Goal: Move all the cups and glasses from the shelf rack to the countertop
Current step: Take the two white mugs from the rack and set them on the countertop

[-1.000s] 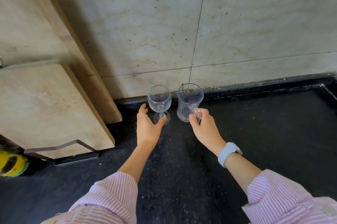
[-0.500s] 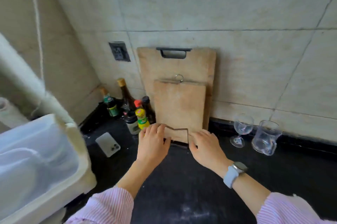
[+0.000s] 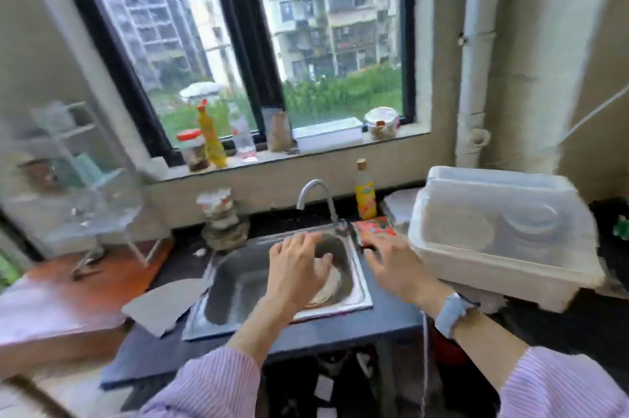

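Both hands are empty, fingers loosely spread and gripping nothing: the left hand (image 3: 299, 267) hangs over the steel sink (image 3: 238, 284), the right hand (image 3: 394, 264) over the sink's right rim. A pale blue watch (image 3: 451, 313) sits on the right wrist, and both sleeves are pink-striped cloth.

Under the left hand a round pale plate (image 3: 328, 284) lies flat in the basin. Just beyond the fingers a curved metal tap (image 3: 316, 199) rises, with a yellow bottle (image 3: 365, 191) beside it. To the right of the right hand stands a boxy translucent plastic dish rack (image 3: 503, 237) with rounded corners, holding stacked dishes.

Far to the left of the hands stands the shelf rack (image 3: 85, 199), a white wire frame on thin legs. Clear glassware (image 3: 81, 209) shows on it, badly blurred; which way each piece points cannot be told. It rests on a reddish wooden surface (image 3: 68, 288).

Half a second ago the view faced a tiled wall with two cutting boards, a stemmed glass and a glass mug upright on the black countertop (image 3: 340, 325) at right. Now it faces the window (image 3: 245, 43) and sink, and those two glasses are out of view.
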